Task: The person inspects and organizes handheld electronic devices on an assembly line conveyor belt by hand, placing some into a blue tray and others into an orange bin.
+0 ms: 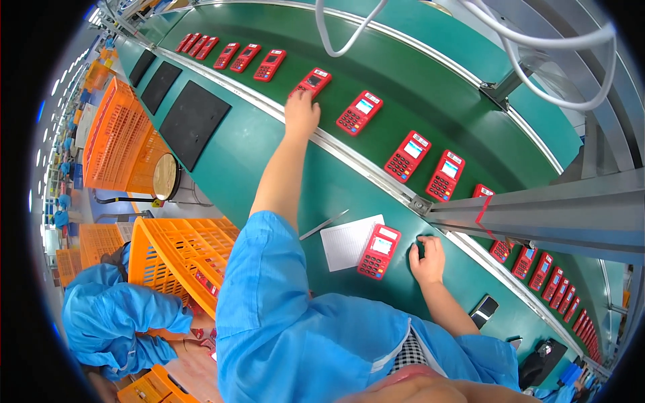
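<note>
Conveyor belt [403,101] | table [235,154] alongside | left hand [302,115]: fingertips on belt-borne payment terminal [315,80], grip hidden | right hand [428,262]: empty, digits parted | lined paper [345,243] | tabletop payment terminal [379,252]: overlaps paper beside right hand, likely for easy reach

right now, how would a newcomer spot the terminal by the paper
On the green worktable beside the belt, find the white paper. Overlapping its right edge, left of the right hand, is the red terminal. Unlike those on the belt, it lies on the worktable.
</note>
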A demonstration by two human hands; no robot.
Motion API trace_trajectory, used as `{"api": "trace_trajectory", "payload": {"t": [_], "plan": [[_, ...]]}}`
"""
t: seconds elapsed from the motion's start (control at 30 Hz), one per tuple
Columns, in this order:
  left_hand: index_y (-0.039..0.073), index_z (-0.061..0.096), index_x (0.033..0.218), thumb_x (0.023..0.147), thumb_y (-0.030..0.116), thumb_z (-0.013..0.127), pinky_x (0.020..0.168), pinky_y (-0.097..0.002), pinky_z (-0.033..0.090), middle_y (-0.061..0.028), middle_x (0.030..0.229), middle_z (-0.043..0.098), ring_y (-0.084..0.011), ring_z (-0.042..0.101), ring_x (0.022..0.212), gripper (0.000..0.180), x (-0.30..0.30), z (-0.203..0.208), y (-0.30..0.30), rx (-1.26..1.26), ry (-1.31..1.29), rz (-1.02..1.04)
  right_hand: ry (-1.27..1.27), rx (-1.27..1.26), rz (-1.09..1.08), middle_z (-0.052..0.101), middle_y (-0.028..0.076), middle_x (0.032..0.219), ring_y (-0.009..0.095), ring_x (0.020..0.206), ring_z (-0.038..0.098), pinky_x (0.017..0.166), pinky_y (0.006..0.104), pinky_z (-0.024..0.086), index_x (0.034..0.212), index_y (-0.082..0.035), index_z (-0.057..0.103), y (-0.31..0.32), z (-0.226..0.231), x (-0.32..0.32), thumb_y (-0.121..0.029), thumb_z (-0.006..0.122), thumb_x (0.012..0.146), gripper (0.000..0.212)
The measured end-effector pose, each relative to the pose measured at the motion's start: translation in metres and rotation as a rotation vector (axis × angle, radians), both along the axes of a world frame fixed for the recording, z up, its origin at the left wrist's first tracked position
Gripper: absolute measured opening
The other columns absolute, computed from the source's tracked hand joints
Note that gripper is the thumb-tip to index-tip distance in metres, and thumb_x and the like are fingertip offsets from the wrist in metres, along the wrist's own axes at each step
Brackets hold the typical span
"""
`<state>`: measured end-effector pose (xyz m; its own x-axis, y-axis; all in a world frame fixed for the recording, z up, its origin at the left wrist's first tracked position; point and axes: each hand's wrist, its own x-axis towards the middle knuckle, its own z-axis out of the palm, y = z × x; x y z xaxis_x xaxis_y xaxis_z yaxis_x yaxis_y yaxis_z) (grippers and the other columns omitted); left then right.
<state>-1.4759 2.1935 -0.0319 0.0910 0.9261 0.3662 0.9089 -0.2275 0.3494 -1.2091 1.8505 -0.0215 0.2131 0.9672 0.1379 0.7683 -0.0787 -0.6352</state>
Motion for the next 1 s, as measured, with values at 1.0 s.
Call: {"api": "trace_trajectory", "payload": {"t": [1.0], "plan": [[0.019, 0.052, 0.110, 0.073, 0.007, 0.061, 0.090, -0.0440, 0.039, -0.0197, 0.117, 0.042, -0.0391, 0.043, 0.104, 0.040, -0.035, -0.016, 0.031, -0.197, 0.020, -0.113, -0.041, 0.015, 0.003, 0.054, 0.013, 0.085, 0.030, 0.077, 0.054, 0.066, 0.0367, 0.045, 0.086, -0.004, 0.055, 0.024, -0.002, -0.027, -0.010, 0.061, 0.069, 0.020]]}}
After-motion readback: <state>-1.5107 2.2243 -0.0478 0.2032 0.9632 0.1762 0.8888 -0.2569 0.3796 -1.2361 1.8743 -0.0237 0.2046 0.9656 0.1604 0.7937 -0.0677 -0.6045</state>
